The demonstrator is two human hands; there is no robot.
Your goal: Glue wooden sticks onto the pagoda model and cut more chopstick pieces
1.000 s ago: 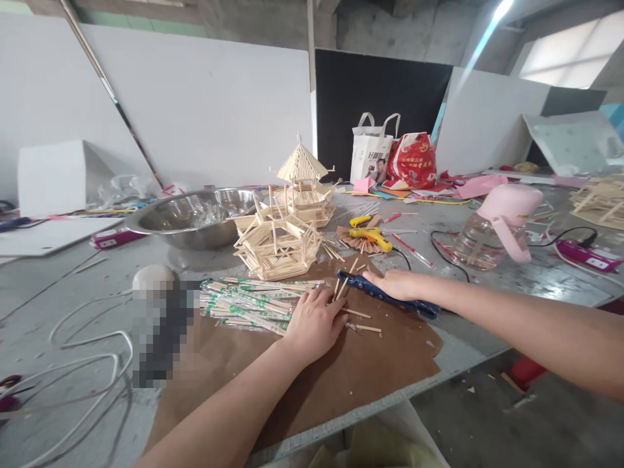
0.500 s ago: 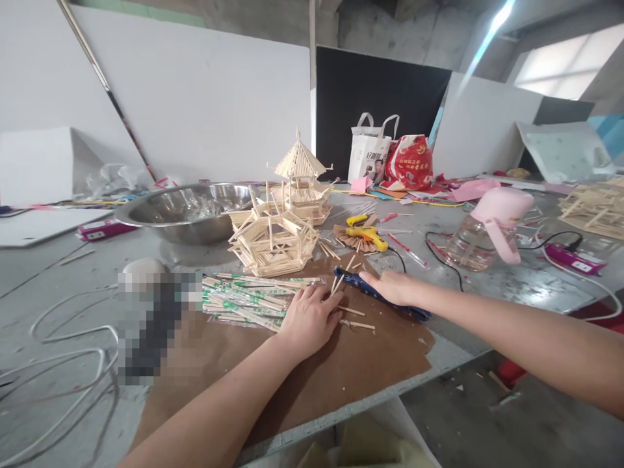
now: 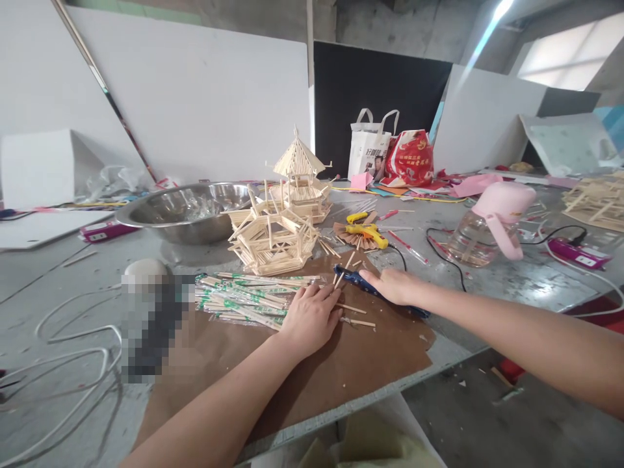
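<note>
My left hand [image 3: 312, 318] is closed, fingers bent over a thin wooden chopstick [image 3: 340, 279] that slants up from the fingertips. Its upper part lies against the head of a dark-blue hand tool [image 3: 355, 279]. My right hand [image 3: 392, 286] is wrapped round that tool, which looks like pliers or cutters; its jaws are too small to make out. Beside my left hand lies a pile of chopsticks in clear wrappers with green print [image 3: 244, 299]. Short cut sticks [image 3: 361, 322] rest on the brown sheet [image 3: 312, 383] between and below the hands.
Behind the pile stand an open stick frame [image 3: 273, 250] and a pagoda-like stick model [image 3: 298, 162]. A steel basin [image 3: 170, 224] is left of them. A yellow glue gun [image 3: 368, 234] with a cord lies right, near a pink-lidded bottle [image 3: 492, 224]. The table's front edge runs below.
Both hands and the blue tool stay almost where they were. The chopstick at the tool's head has shifted slightly, and the whole view has moved a little.
</note>
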